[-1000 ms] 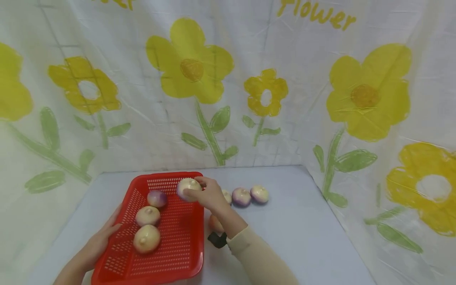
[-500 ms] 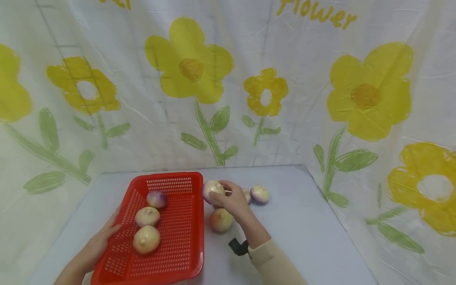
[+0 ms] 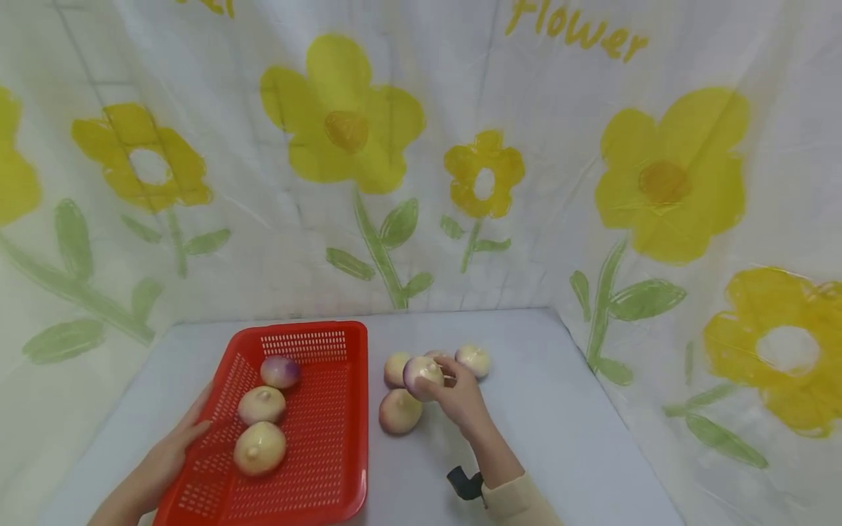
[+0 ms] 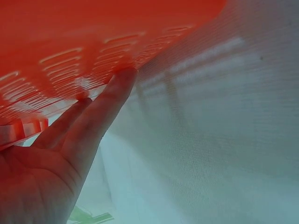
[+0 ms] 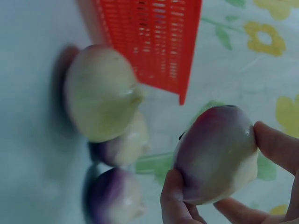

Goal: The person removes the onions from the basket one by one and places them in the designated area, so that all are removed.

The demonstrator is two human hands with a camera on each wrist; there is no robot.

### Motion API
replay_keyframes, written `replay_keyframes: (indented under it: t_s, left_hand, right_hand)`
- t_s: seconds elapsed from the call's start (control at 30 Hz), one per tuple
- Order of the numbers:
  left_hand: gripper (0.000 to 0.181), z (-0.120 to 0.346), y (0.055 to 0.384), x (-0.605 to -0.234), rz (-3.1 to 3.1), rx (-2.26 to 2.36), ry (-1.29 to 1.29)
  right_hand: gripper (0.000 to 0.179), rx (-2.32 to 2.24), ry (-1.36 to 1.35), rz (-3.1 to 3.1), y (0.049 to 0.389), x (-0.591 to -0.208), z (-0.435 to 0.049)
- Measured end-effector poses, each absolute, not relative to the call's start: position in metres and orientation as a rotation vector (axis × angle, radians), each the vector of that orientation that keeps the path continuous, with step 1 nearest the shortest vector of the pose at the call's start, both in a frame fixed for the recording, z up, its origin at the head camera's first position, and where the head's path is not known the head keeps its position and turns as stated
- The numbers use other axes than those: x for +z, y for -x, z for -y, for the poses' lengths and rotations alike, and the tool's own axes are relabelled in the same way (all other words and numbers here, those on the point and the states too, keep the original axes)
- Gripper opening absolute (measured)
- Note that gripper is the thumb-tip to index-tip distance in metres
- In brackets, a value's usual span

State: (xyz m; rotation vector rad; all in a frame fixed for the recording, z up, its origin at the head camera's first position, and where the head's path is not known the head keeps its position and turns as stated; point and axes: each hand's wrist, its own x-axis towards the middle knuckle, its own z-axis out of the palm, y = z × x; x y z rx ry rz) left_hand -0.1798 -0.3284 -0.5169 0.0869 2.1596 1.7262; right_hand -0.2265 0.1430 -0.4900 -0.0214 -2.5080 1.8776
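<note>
In the head view my right hand (image 3: 460, 398) pinches a purple-and-white turnip (image 3: 421, 376) above the table, thumb on one side and fingers on the other. The right wrist view shows this turnip (image 5: 217, 156) with its purple side toward the camera. My left hand (image 3: 161, 460) holds the left side of a red plastic basket (image 3: 358, 446), thumb over the rim. From the left wrist, the left hand's fingers (image 4: 98, 116) reach along the basket's slotted outer wall. Three turnips lie in a row inside the basket, the nearest turnip (image 3: 260, 448) being pale.
Several turnips sit on the white table (image 3: 559, 438) right of the basket: one turnip (image 3: 400, 411) nearest, another turnip (image 3: 472, 360) farthest right. A dark wrist mount (image 3: 463, 482) is on the right forearm. A flower-printed curtain (image 3: 559, 183) hangs behind the table.
My right hand has carried the turnip from over the basket rightward, out past its rim, and now above the turnips on the table. The left hand stays on the basket.
</note>
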Motion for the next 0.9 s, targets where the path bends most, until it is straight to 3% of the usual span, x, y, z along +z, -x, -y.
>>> replay_keyframes:
  t_s: [0.27,0.9]
  left_hand:
    - [0.060,0.330,0.179,-0.517,-2.159,1.712,-0.048]
    - [0.058,0.329,0.179,-0.511,-2.058,1.772,-0.038]
  right_hand:
    - [0.069,1.825,0.183,2.536,0.214,-0.507,-0.164]
    - [0.067,1.726,0.274,2.620,0.218,-0.552,-0.169]
